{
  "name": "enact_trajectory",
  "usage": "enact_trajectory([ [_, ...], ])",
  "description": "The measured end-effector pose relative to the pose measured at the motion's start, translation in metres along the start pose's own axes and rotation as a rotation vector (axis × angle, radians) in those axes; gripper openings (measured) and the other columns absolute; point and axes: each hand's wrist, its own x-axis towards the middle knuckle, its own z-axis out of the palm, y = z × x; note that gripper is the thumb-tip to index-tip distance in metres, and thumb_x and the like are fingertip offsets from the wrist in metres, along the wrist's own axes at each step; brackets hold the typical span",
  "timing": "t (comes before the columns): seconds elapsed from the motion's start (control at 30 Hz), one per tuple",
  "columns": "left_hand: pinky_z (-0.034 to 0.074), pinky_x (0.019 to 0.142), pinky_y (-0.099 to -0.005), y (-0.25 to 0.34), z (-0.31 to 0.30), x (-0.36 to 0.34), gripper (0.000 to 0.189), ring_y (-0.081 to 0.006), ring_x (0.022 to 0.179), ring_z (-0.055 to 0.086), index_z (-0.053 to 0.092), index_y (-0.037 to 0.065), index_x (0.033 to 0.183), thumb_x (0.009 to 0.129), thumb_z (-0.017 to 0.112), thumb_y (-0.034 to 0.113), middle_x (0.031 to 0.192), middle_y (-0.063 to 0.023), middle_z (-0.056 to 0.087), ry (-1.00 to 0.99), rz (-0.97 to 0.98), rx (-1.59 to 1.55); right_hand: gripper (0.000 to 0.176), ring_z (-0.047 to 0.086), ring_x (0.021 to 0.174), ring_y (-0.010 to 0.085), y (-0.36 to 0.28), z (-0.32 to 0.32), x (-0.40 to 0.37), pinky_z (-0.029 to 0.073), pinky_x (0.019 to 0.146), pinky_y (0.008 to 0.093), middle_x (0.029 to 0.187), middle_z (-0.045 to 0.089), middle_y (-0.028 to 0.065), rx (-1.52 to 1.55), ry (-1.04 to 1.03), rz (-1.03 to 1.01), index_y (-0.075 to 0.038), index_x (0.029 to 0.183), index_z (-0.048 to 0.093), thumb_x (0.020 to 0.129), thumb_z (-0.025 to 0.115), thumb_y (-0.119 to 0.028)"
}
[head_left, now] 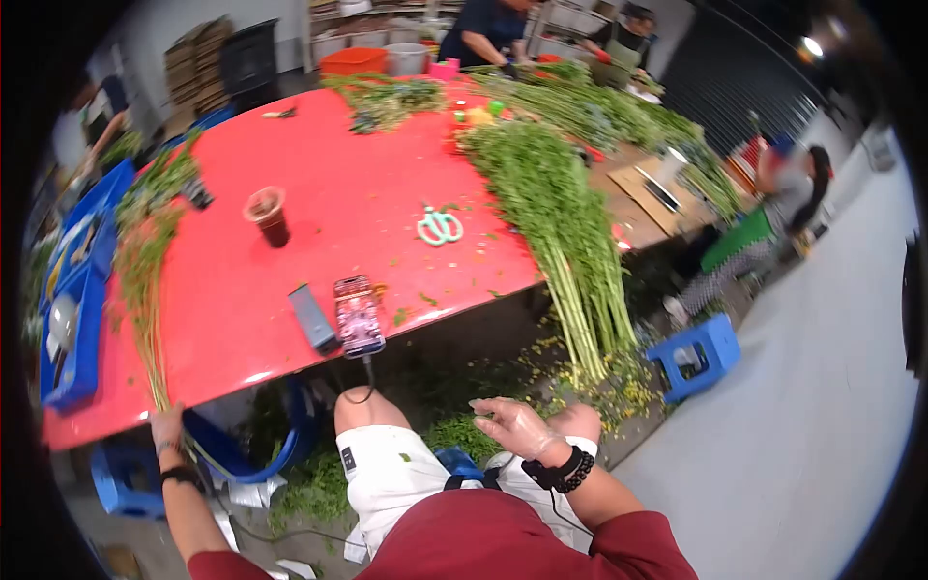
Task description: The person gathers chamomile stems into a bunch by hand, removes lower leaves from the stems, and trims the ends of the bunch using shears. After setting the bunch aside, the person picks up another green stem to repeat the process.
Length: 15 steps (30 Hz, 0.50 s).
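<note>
At the near left corner of the red table, my left hand (167, 425) is closed around the lower stems of a long leafy bunch (150, 280); the bunch lies along the table's left side. Over my lap, my right hand (517, 428) wears a thin clear glove. Its fingers are loosely bent and apart, with nothing visible in them. A large bundle of green leafy stems (556, 213) lies across the table to the right, its cut ends hanging past the edge. Mint-green scissors (440, 227) rest on the tabletop.
On the red table (338, 174) are a phone (358, 314) with a cable, a grey box-like object (312, 319) and a dark drink cup (268, 217). Blue crates (72, 338) line the left. A blue stool (696, 356) stands right. Several people work around; trimmings litter the floor.
</note>
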Motion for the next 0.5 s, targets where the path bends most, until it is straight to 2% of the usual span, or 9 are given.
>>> enact_trajectory([
  [0.03, 0.05, 0.083, -0.052, -0.009, -0.003, 0.008, 0.063, -0.0424, 0.097, 0.069, 0.063, -0.015, 0.109, 0.087, 0.073, 0.043, 0.102, -0.0311, 0.07, 0.012, 0.031, 0.092, 0.038, 0.073, 0.091, 0.0329, 0.007, -0.005, -0.003, 0.058, 0.079, 0.0391, 0.111, 0.072, 0.0207, -0.004, 0.028, -0.006, -0.002, 0.127, 0.067, 0.097, 0.07, -0.024],
  [0.13, 0.05, 0.079, -0.0521, -0.037, -0.004, 0.025, 0.048, -0.0431, 0.09, 0.069, 0.067, -0.009, 0.102, 0.094, 0.064, 0.038, 0.095, -0.0317, 0.07, -0.042, 0.24, 0.413, 0.031, 0.073, 0.095, 0.0322, 0.024, -0.023, -0.005, 0.058, 0.081, 0.0385, 0.108, 0.074, 0.0201, 0.036, 0.19, 0.026, -0.003, 0.121, 0.072, 0.097, 0.071, -0.023],
  [0.2, 0.05, 0.08, -0.0545, -0.036, -0.014, 0.008, 0.04, -0.0493, 0.091, 0.066, 0.068, -0.003, 0.108, 0.099, 0.055, 0.034, 0.1, -0.0315, 0.069, 0.142, 0.101, 0.017, 0.028, 0.074, 0.095, 0.0304, 0.029, -0.047, -0.002, 0.058, 0.081, 0.0381, 0.106, 0.075, 0.0196, 0.03, 0.401, 0.047, -0.002, 0.117, 0.074, 0.097, 0.071, -0.022],
  [0.23, 0.049, 0.081, -0.0555, -0.031, -0.02, 0.0, 0.035, -0.0486, 0.096, 0.067, 0.066, -0.002, 0.108, 0.101, 0.052, 0.029, 0.098, -0.0296, 0.07, 0.294, -0.01, 0.094, 0.027, 0.074, 0.094, 0.0293, 0.03, -0.062, 0.001, 0.058, 0.08, 0.0379, 0.104, 0.075, 0.0195, 0.02, 0.524, 0.06, -0.002, 0.115, 0.074, 0.097, 0.07, -0.021],
  [0.3, 0.052, 0.085, -0.0553, -0.009, -0.048, -0.032, 0.033, -0.0444, 0.102, 0.069, 0.063, 0.001, 0.116, 0.1, 0.056, 0.029, 0.111, -0.0238, 0.072, 0.328, -0.086, 0.254, 0.025, 0.073, 0.093, 0.0334, -0.002, -0.109, 0.011, 0.058, 0.082, 0.0398, 0.104, 0.074, 0.0215, -0.108, 0.627, 0.225, -0.001, 0.112, 0.075, 0.099, 0.067, -0.02],
  [0.33, 0.052, 0.085, -0.0553, 0.008, -0.061, -0.05, 0.033, -0.0444, 0.102, 0.069, 0.063, 0.001, 0.116, 0.1, 0.056, 0.029, 0.111, -0.0238, 0.072, 0.328, -0.08, 0.256, 0.027, 0.072, 0.094, 0.0359, 0.019, -0.125, 0.021, 0.057, 0.085, 0.0422, 0.104, 0.074, 0.022, -0.254, 0.705, 0.168, 0.0, 0.112, 0.074, 0.099, 0.065, -0.021],
  [0.37, 0.052, 0.089, -0.0546, 0.022, -0.073, -0.067, 0.037, -0.0414, 0.109, 0.068, 0.061, 0.003, 0.124, 0.099, 0.059, 0.03, 0.121, -0.0208, 0.069, 0.256, -0.144, 0.414, 0.028, 0.071, 0.096, 0.0383, 0.048, -0.135, 0.034, 0.056, 0.087, 0.0446, 0.104, 0.074, 0.0225, -0.401, 0.779, 0.104, 0.0, 0.113, 0.073, 0.099, 0.064, -0.022],
  [0.43, 0.053, 0.093, -0.0539, 0.044, -0.079, -0.091, 0.042, -0.0384, 0.115, 0.067, 0.059, 0.006, 0.132, 0.098, 0.062, 0.031, 0.131, -0.0178, 0.066, 0.193, -0.216, 0.559, 0.031, 0.069, 0.1, 0.04, 0.085, -0.15, 0.057, 0.055, 0.09, 0.0469, 0.106, 0.073, 0.023, -0.507, 0.754, 0.153, -0.001, 0.115, 0.073, 0.097, 0.065, -0.025],
  [0.5, 0.051, 0.1, -0.0531, 0.06, -0.072, -0.102, 0.055, -0.0348, 0.125, 0.062, 0.053, 0.006, 0.142, 0.097, 0.066, 0.035, 0.145, -0.015, 0.058, 0.402, -0.135, 0.599, 0.035, 0.068, 0.104, 0.0418, 0.091, -0.159, 0.079, 0.054, 0.094, 0.0492, 0.108, 0.073, 0.0235, -0.61, 0.733, 0.196, -0.002, 0.117, 0.072, 0.096, 0.065, -0.028],
])
